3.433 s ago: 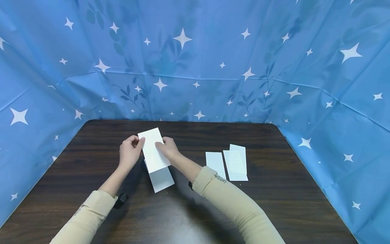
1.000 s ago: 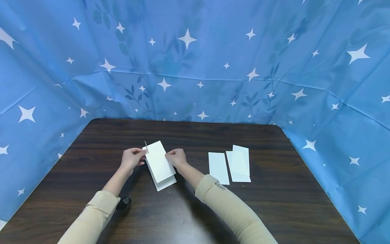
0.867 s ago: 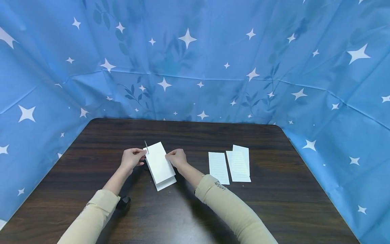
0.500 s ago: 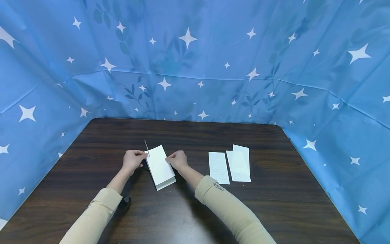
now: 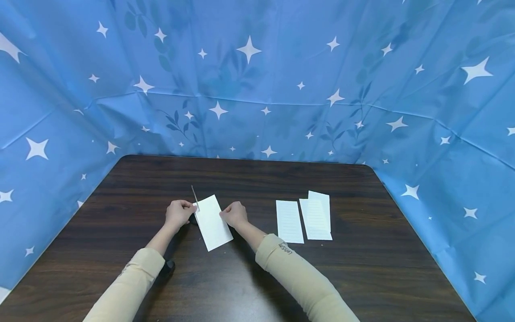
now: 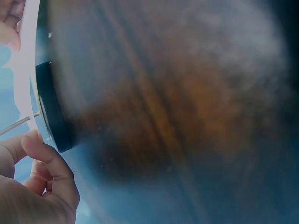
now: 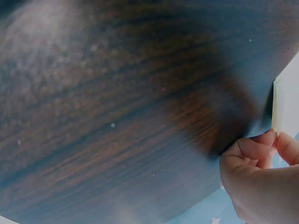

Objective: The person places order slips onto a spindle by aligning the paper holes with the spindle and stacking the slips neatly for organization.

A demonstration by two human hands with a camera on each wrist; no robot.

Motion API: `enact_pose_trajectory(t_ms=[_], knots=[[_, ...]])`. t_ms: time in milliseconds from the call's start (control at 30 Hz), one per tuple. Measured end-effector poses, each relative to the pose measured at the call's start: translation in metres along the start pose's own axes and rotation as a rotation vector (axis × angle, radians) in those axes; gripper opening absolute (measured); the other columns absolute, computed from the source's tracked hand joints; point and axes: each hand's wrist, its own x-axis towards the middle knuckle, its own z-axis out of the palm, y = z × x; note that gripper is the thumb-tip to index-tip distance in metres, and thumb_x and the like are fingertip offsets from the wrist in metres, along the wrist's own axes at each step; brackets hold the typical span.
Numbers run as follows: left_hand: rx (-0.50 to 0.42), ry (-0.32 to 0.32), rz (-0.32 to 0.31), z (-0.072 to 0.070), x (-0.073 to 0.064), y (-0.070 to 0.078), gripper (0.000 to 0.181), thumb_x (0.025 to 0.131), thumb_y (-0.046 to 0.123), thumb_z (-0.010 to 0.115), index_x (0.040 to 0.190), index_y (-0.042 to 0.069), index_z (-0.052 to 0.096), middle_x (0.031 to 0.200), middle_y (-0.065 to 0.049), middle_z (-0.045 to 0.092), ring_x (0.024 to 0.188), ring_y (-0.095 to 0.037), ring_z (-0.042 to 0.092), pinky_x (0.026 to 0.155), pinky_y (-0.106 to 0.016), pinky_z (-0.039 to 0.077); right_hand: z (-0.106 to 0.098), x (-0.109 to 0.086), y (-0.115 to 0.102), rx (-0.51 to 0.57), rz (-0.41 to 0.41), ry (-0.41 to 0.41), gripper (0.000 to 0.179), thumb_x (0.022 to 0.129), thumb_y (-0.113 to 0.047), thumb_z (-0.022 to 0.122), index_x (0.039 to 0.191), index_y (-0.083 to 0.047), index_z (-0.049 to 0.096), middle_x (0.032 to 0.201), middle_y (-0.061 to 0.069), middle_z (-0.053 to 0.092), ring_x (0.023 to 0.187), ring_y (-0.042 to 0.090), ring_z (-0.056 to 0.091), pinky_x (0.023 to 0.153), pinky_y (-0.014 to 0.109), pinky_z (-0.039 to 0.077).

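In the head view a white sheet of paper [image 5: 213, 223] lies slanted over the table's left-centre. A thin metal spike [image 5: 195, 197] rises through it near its upper left corner; the spike's black base [image 6: 53, 109] shows below the paper in the left wrist view. My left hand [image 5: 178, 214] pinches that corner between thumb and fingers, close beside the spike. At the opposite edge my right hand [image 5: 234, 214] pinches the paper between thumb and forefinger [image 7: 254, 147]. Whatever lies beneath this top sheet is hidden in the head view.
Right of my hands lie a lined paper slip [image 5: 289, 221] and two overlapping lined slips [image 5: 315, 217] on the dark wooden table [image 5: 362, 277]. A blue curtain with white stars [image 5: 257, 80] hangs behind the table. A black wrist device [image 5: 168, 267] sits at my left cuff.
The paper has come down along the spike, which now sticks up above it. The lower sheet, visible before under its front edge, is now covered. Both hands have lowered with the paper.
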Motion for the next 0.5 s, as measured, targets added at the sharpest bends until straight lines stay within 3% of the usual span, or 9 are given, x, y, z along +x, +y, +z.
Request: enact_pose_trajectory(t_ms=[200, 500], knots=[[-0.006, -0.021, -0.004, 0.0017, 0.0002, -0.0013, 0.022, 0.09, 0.011, 0.058, 0.093, -0.01, 0.063, 0.072, -0.005, 0.053, 0.044, -0.004, 0.049, 0.043, -0.019, 0.052, -0.0006, -0.0005, -0.0023, -0.04, 0.014, -0.024, 0.017, 0.085, -0.013, 0.066, 0.075, -0.001, 0.073, 0.076, 0.01, 0.069, 0.056, 0.014, 0.057, 0.047, 0.02, 0.044], [-0.014, -0.093, -0.02, 0.0014, 0.0, 0.0012, 0.018, 0.091, 0.007, 0.054, 0.093, -0.01, 0.058, 0.074, -0.006, 0.049, 0.041, -0.003, 0.054, 0.043, -0.02, 0.053, -0.0009, 0.0015, -0.0062, -0.127, 0.048, -0.06, 0.019, 0.086, -0.015, 0.067, 0.074, -0.002, 0.072, 0.078, 0.009, 0.069, 0.057, 0.014, 0.056, 0.047, 0.019, 0.043]])
